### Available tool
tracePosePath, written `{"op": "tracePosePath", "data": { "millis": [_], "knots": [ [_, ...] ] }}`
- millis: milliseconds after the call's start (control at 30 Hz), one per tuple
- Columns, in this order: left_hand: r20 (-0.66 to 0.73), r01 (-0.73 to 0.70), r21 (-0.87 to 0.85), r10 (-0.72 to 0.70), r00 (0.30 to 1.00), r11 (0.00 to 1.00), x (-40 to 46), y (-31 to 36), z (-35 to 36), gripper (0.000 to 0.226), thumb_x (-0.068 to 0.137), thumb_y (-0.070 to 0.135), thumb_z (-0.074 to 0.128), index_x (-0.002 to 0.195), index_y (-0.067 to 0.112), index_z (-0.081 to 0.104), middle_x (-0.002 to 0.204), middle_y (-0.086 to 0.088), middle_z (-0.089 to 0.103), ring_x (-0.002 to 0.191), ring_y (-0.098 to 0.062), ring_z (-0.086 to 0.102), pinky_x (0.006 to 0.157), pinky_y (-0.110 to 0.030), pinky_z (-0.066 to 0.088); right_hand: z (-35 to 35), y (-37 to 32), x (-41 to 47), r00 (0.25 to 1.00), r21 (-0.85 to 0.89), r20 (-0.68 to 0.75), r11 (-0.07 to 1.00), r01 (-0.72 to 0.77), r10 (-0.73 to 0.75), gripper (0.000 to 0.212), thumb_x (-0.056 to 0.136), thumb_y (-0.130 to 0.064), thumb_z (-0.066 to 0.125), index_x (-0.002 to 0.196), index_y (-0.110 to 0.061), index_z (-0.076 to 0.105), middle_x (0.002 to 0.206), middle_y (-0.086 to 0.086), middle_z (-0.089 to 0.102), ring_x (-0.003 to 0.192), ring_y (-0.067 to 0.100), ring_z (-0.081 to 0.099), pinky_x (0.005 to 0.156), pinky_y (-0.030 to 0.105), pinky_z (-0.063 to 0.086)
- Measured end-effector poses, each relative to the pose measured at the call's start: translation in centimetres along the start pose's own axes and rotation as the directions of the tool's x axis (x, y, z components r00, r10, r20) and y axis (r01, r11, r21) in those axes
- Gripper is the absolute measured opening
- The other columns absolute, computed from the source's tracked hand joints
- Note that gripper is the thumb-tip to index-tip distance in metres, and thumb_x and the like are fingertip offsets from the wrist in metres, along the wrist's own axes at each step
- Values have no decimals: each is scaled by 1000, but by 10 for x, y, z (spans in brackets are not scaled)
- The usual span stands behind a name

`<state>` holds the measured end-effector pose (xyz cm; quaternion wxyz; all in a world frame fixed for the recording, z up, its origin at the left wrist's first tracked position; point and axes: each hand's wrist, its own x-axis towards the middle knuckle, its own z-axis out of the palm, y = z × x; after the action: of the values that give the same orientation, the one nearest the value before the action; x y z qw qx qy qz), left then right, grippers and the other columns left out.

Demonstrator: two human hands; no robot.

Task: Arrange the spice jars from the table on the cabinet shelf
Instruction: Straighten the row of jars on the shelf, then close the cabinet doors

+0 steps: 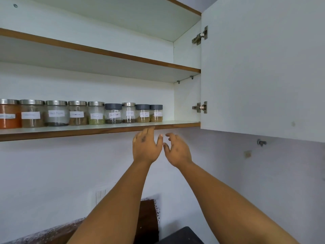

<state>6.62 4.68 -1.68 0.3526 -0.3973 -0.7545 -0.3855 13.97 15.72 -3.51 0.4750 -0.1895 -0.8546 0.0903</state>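
Several labelled spice jars stand in a row on the lower cabinet shelf (pixel 98 131), from an orange-filled jar (pixel 8 114) at the far left to a small grey-lidded jar (pixel 156 113) at the right end. Most have steel lids; three have grey lids, among them one labelled black pepper (pixel 113 113). My left hand (pixel 146 147) is raised just below the shelf's front edge, fingers straight, holding nothing. My right hand (pixel 176 150) is beside it, fingers loosely curled, empty. Both hands are under the right end of the row.
The upper shelf (pixel 105 51) holds nothing visible. The cabinet door (pixel 263 67) stands open at the right on two hinges. To the right of the last jar is bare shelf. Below are a white wall with a switch plate (pixel 100 195) and a dark wooden surface (pixel 147 219).
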Motion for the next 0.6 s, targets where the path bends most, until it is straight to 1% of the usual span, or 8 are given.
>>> {"op": "tracePosePath", "data": {
  "millis": [100, 167, 233, 333, 400, 467, 533, 600],
  "knots": [
    [-51, 30, -82, -34, 998, 996, -16, 14, -6, 53, 99, 45, 41, 144, 18, 39, 140, 0, 51, 132, -22, 42, 109, -42, 28, -24, -3, -14, 1000, 32, -3, 999, -3, 3, 43, 92, -28, 54, 134, -25, 44, 125, -2, 58, 116, 18, 52, 98, 40, 47],
    [-90, 58, -137, -70, 993, 989, -22, 31, -11, 54, 99, 47, 38, 145, 18, 37, 141, -2, 50, 131, -23, 42, 108, -44, 28, -47, 1, -16, 997, -39, -29, 997, 71, -72, 43, 90, -27, 53, 132, -24, 46, 124, -2, 58, 117, 19, 50, 98, 40, 44],
    [-114, 59, -184, -81, 990, 981, -26, 56, -14, 54, 99, 48, 37, 143, 17, 38, 141, -3, 49, 129, -24, 43, 107, -44, 29, -81, 8, -15, 983, -169, -102, 976, 136, -154, 42, 87, -28, 53, 128, -22, 49, 121, -1, 58, 115, 21, 49, 94, 38, 42],
    [-137, 4, -260, -41, 990, 965, -36, 105, -12, 53, 98, 45, 42, 143, 17, 39, 141, -3, 49, 129, -24, 42, 106, -43, 30, -143, 26, -10, 933, -252, -308, 961, 110, -187, 43, 83, -26, 56, 125, -19, 54, 118, 4, 58, 114, 25, 49, 91, 39, 38],
    [-119, -26, -319, -13, 993, 947, -40, 142, -6, 57, 97, 42, 48, 146, 16, 35, 143, -3, 47, 131, -23, 40, 107, -41, 30, -186, 47, -7, 884, -257, -448, 966, 20, -137, 49, 79, -27, 59, 127, -17, 53, 125, 10, 53, 122, 31, 45, 97, 43, 35],
    [-59, -64, -382, 45, 997, 922, -45, 189, 4, 66, 94, 38, 54, 150, 15, 28, 146, -5, 43, 134, -23, 38, 108, -39, 30, -236, 78, -5, 842, -283, -540, 942, -178, -3, 65, 77, -27, 61, 138, -16, 41, 146, 14, 36, 139, 35, 27, 111, 49, 23],
    [27, -89, -447, 113, 993, 890, -50, 232, 14, 78, 90, 33, 59, 154, 16, 18, 151, -6, 37, 138, -24, 34, 111, -39, 31, -283, 112, -6, 751, -263, -640, 874, -410, 160, 86, 76, -27, 67, 149, -15, 23, 158, 17, 15, 147, 37, 10, 117, 49, 12],
    [110, -83, -507, 160, 981, 858, -55, 276, 22, 85, 89, 30, 60, 155, 18, 8, 154, -6, 31, 139, -25, 30, 112, -40, 30, -326, 151, -16, 692, -155, -629, 814, -559, 356, 103, 75, -29, 74, 153, -12, 9, 160, 19, 6, 148, 36, 5, 119, 47, 12]
  ]
}}
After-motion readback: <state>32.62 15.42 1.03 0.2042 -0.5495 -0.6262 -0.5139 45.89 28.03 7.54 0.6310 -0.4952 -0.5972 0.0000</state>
